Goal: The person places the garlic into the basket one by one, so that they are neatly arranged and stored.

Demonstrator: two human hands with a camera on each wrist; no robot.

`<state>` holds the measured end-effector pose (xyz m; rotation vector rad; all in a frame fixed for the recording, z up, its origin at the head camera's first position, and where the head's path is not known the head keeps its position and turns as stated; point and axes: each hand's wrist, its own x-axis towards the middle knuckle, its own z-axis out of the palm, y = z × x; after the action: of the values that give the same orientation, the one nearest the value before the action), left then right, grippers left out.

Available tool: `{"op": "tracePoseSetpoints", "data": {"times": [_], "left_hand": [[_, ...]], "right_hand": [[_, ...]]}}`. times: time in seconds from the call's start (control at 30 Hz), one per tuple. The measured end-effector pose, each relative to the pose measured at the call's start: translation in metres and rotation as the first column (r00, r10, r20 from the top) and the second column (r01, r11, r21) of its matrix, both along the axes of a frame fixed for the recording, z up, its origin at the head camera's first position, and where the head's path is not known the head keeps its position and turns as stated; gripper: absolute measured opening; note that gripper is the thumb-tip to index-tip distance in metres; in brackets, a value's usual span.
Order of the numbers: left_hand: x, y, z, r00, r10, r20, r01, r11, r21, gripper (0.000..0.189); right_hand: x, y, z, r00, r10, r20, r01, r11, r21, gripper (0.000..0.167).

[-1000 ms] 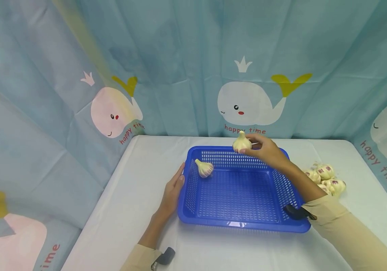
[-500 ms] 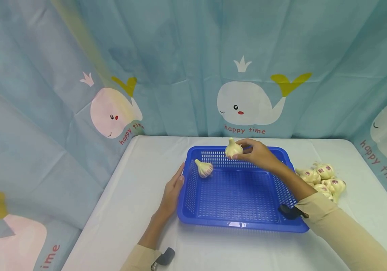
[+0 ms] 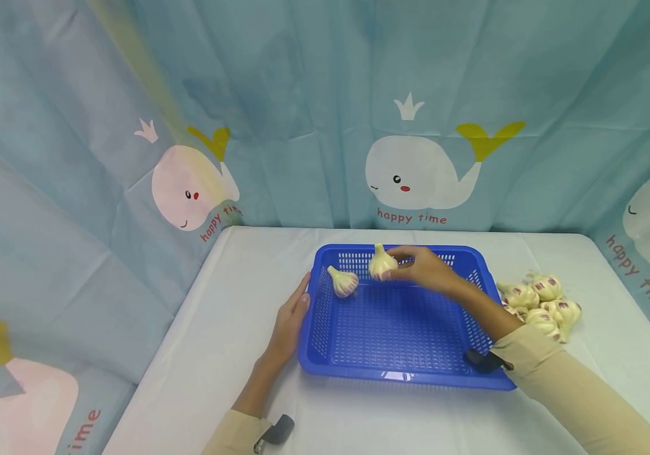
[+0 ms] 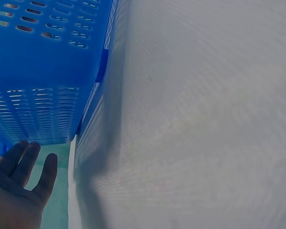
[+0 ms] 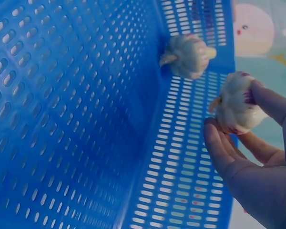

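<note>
Along the left side of the basket, your left hand is resting, fingers straight. Near its far wall, left of middle, your right hand is pinching a bulb that's likely handling light, firm, papery-slick; its belly is offering the best hold. Your fingers are hiding part of it.

White table; on it, blue basket, garlic bulbs clustered just right

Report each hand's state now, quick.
Left hand: open, against the side of the blue basket.
Right hand: holding a garlic bulb, pinched between thumb and fingers.
</note>
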<state>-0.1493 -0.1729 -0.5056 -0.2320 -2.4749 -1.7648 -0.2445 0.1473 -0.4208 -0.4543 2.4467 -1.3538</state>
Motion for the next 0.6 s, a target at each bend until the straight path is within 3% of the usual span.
{"op": "tracePoseSetpoints", "data": {"times": [0.37, 0.6], "left_hand": [[0.002, 0.0, 0.002, 1.0, 0.0, -0.001, 0.0, 1.0, -0.002, 0.058], [0.001, 0.001, 0.004, 1.0, -0.005, -0.005, 0.005, 1.0, 0.0, 0.057]], "right_hand": [[-0.003, -0.014, -0.01, 0.998, 0.035, 0.056, -0.033, 0.999, -0.032, 0.067], [-0.005, -0.018, -0.016, 0.997, 0.031, 0.069, -0.031, 1.0, 0.004, 0.064]]}}
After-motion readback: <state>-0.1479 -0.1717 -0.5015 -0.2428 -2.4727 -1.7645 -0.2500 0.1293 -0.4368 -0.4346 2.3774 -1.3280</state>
